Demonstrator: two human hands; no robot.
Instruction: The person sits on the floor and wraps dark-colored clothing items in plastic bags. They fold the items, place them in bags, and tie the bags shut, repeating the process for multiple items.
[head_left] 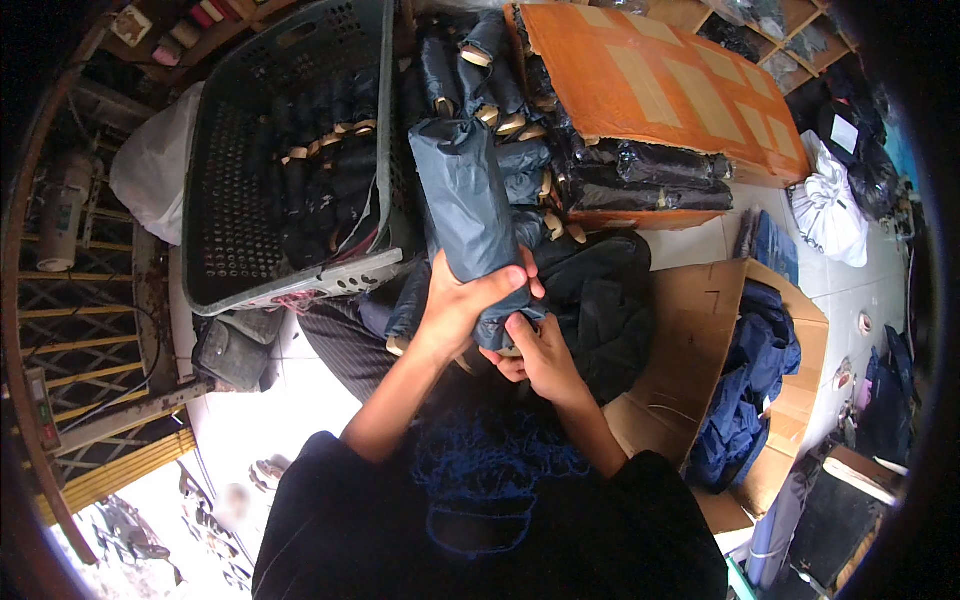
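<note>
In front of my chest is a dark grey-blue roll (465,200) of thin, shiny cloth, tilted with its far end up and to the left. My left hand (465,305) is wrapped around its lower half, thumb across the top. At the near end, my right hand (538,358) pinches the cloth, with its thumb on top and fingers curled below. What lies under the fingers is hidden. Just beyond the held roll lies a pile of similar dark rolls (525,158), several showing pale bands at their ends. Dark cloth (600,305) lies to the right of my hands.
A large grey plastic crate (225,225) holding several dark rolls stands at left. An orange-brown taped carton (670,85) rests over black-wrapped packs at the back right. An open cardboard box (680,335) with navy cloth is at right, near a white bag (830,205).
</note>
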